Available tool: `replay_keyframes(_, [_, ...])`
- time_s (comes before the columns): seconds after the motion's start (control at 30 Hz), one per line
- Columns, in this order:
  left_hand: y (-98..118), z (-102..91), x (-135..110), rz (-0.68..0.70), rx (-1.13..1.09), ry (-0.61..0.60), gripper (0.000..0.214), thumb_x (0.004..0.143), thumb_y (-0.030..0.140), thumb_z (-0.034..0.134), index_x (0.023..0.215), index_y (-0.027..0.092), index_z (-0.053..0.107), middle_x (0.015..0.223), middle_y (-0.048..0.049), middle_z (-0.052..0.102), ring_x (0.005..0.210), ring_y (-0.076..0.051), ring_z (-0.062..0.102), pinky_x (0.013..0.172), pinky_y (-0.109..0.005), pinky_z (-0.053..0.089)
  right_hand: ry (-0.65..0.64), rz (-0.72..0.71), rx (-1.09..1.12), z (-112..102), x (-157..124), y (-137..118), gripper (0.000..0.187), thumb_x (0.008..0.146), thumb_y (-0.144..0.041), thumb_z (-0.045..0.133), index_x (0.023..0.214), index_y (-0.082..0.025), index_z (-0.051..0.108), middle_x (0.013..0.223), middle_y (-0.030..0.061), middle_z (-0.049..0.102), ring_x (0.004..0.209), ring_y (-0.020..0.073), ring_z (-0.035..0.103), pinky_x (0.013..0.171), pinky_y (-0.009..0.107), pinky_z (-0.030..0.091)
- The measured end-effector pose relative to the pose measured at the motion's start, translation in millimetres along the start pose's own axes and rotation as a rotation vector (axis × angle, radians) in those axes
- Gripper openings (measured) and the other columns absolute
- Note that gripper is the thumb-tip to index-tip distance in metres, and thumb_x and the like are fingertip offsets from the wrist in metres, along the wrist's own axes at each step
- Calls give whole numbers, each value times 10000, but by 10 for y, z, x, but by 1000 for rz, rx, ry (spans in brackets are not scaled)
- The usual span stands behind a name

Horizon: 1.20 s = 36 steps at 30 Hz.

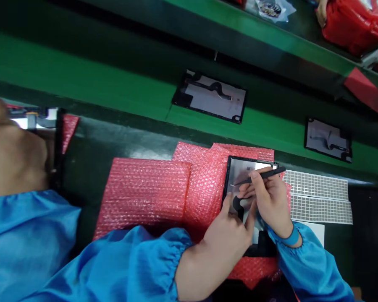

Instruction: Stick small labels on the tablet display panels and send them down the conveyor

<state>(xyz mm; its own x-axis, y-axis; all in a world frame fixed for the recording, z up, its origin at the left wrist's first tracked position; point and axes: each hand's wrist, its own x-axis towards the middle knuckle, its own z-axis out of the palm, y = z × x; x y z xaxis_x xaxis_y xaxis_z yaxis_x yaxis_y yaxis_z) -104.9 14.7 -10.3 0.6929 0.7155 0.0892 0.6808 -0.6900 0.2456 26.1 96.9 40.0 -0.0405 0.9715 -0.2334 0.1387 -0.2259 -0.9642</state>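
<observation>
My right hand [273,200] is closed around a pair of black tweezers [275,172], tips pointing left and down onto a flat display panel [239,166]. A small pale bit shows by the tips, too small to name. On the same panel rests my left hand [225,235], index finger and thumb stretched apart and touching it around a black flex cable [237,204]. The panel has a silvery back with a dark frame and lies on red bubble wrap [204,184]. My hands hide part of its middle.
Sheets of small grey stickers [318,184] lie right of the panel. Two more panels, one centre [214,98] and one right [327,140], lie on the green conveyor [129,105]. At left, a co-worker's hand [15,155] is beside another panel. Red bags [353,25] sit at upper right.
</observation>
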Motion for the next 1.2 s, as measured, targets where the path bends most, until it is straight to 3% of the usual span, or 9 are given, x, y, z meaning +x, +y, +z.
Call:
replay_keyframes(0.2, [102,-86,1,-54,25,-53,683,892,273,344,1494,156,644,1235,-88,794,1297,-436,662,1128,-649,421,-14,27,-59,51,62,52,331,1014,-571,670,950,-254,601,669,-1,763,543,198,775,507,288,683])
replay_keyframes(0.3, [107,-167,28,-70,7,-74,619,888,226,490,1479,137,650,1253,-140,790,1238,-414,712,1184,-661,421,4,26,-82,55,71,53,332,1016,-576,663,934,-261,601,660,1,763,536,206,776,493,295,684])
replay_keyframes(0.43, [107,-141,41,-80,-16,-50,613,808,211,687,1401,58,671,1088,-212,815,1047,-383,787,1227,-677,416,19,17,-98,63,67,48,335,1018,-565,667,916,-251,613,676,10,772,542,202,778,491,291,684])
replay_keyframes(0.53, [104,-86,30,-88,-35,-52,522,886,263,525,1356,146,722,1010,-97,835,1071,-364,784,1172,-624,465,25,21,-89,70,70,48,344,1005,-566,687,905,-242,628,679,14,773,530,197,772,484,286,680])
replay_keyframes(0.6, [107,-66,20,-110,-64,-71,584,898,251,388,1376,180,716,976,-42,833,1119,-347,769,1133,-592,469,31,22,-87,75,73,46,348,1000,-568,694,905,-239,636,679,19,775,528,198,772,483,283,678])
replay_keyframes(0.8, [142,-17,9,-187,-220,-3,684,828,250,321,1395,153,691,908,-39,818,1140,-383,748,1068,-631,458,53,49,-119,91,66,12,363,1007,-558,691,903,-213,644,675,23,777,536,194,776,491,261,667])
replay_keyframes(1.03, [81,-46,32,-214,-374,33,611,911,271,311,1369,174,704,972,-44,816,1164,-408,740,1049,-676,477,54,43,-117,81,54,30,328,1028,-525,670,938,-210,648,715,22,788,558,180,778,508,255,663])
replay_keyframes(1.13, [47,-131,51,-234,-370,8,507,928,291,493,1377,160,689,1102,-109,817,1179,-433,736,1098,-718,465,40,52,-122,81,59,32,321,1036,-514,657,951,-205,647,713,16,786,559,174,779,512,251,664])
replay_keyframes(1.2, [32,-152,54,-228,-377,7,533,859,270,671,1374,133,671,1094,-164,816,1088,-419,768,1141,-731,442,37,45,-121,85,62,29,305,1040,-497,654,958,-203,641,708,8,784,553,163,775,512,238,661])
